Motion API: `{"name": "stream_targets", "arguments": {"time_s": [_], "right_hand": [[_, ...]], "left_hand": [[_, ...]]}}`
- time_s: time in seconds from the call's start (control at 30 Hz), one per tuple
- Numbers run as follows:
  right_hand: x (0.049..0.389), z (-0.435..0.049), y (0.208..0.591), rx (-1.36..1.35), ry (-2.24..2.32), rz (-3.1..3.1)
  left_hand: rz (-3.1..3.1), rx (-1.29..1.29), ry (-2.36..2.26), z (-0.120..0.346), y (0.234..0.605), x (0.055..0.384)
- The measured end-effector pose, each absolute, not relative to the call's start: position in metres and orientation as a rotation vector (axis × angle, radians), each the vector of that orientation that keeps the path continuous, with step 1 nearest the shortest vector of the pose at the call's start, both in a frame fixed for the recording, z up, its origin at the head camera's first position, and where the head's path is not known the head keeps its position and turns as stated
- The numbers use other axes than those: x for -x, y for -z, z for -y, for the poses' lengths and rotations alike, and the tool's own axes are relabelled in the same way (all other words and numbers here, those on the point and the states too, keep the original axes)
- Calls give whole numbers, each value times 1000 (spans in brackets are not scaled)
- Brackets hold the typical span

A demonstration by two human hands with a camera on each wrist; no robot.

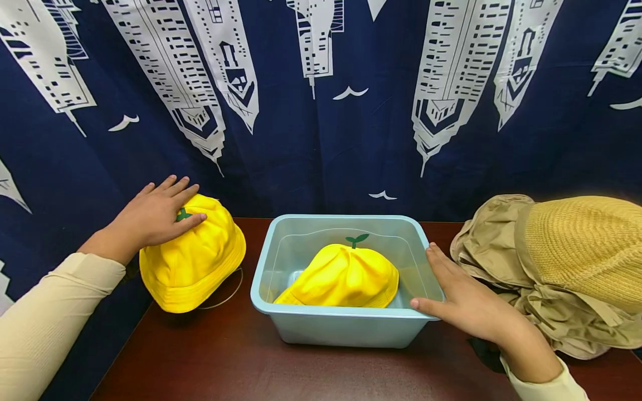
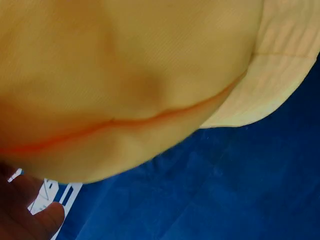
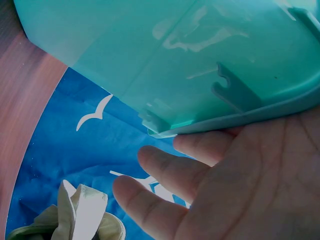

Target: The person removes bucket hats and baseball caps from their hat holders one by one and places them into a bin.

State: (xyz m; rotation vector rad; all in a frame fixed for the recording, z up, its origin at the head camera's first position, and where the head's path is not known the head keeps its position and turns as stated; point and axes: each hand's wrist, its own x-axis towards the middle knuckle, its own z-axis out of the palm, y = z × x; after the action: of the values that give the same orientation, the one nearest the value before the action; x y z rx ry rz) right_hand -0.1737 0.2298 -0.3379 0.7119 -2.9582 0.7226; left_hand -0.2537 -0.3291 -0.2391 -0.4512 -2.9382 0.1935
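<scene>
My left hand (image 1: 159,214) rests on the crown of a yellow bucket hat (image 1: 210,245), its fingers extended and thumb over the front. A green sprout ornament shows partly beside the thumb, and a thin elastic strap (image 1: 228,295) loops below the brim. In the left wrist view the hat's cloth (image 2: 125,75) fills most of the picture. My right hand (image 1: 466,295) lies along the right rim of a light blue plastic bin (image 1: 341,328), fingers straight. From the right wrist view, the fingers (image 3: 175,175) extend just under the rim. Inside the bin sits another yellow hat (image 1: 346,273) with a green sprout.
On the right, a woven straw-coloured hat (image 1: 587,245) lies over a beige cloth hat (image 1: 494,239). Everything stands on a dark reddish-brown table (image 1: 220,362). Behind it hangs a navy curtain (image 1: 351,145) printed with white buildings and birds.
</scene>
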Motion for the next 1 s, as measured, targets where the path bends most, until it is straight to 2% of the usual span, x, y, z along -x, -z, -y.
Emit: {"name": "stream_targets", "arguments": {"time_s": [0.53,1.0], "right_hand": [[174,-230,337,-706,-723,2957],[175,-230,339,-718,-727,2948]], "left_hand": [[2905,502,-34,325,244,254],[2877,628,-170,325,233,247]]}}
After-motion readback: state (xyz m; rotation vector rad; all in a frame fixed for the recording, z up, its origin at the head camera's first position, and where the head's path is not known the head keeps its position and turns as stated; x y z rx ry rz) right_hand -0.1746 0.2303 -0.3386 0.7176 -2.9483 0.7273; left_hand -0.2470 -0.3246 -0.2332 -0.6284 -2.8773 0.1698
